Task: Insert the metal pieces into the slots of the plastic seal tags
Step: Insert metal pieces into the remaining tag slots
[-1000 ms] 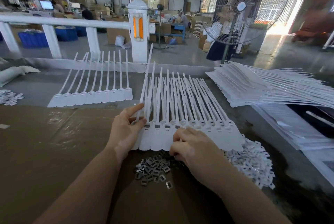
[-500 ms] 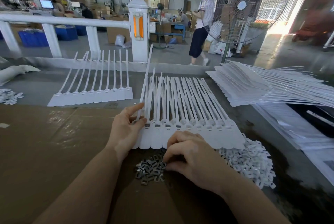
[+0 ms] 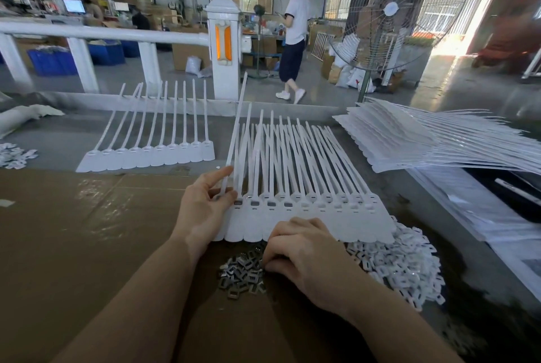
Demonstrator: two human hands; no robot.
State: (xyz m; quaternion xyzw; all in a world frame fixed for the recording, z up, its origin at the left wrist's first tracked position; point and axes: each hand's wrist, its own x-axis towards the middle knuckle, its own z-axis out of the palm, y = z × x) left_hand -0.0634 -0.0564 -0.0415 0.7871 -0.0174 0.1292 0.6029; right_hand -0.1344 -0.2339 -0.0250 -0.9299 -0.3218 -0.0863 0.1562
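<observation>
Metal pieces [image 3: 242,274] sit in a small dark heap low in the middle of the frame, right on the brown cardboard [image 3: 87,245], just under the near edge of the row of seal tags [image 3: 307,216]. The right hand [image 3: 304,254] is directly over that heap's right side, fingers curled down into it. Looks like it's pinching one up, but the fingertips are hidden behind the knuckles, so I honestly can't tell if it's got one yet.

The left hand [image 3: 205,207] is at the row's left end, thumb and fingers loosely around the strap of the first tag, holding the whole fan steady.

The bit that matters for the next move: the slots lie just up-frame from the right hand, in a line running left to right across the tag heads, while the straps point away toward the top of the frame. The four or so slots nearest the left hand already show dark metal in them; the ones further right are still plain white. So I'd guess the next empty slot is just above the right hand, a short hop up from the heap. Right hand's clearly the nearer one for that.

White plastic bits [image 3: 401,266] are piled at lower right, a second tag row [image 3: 146,154] upper left.
</observation>
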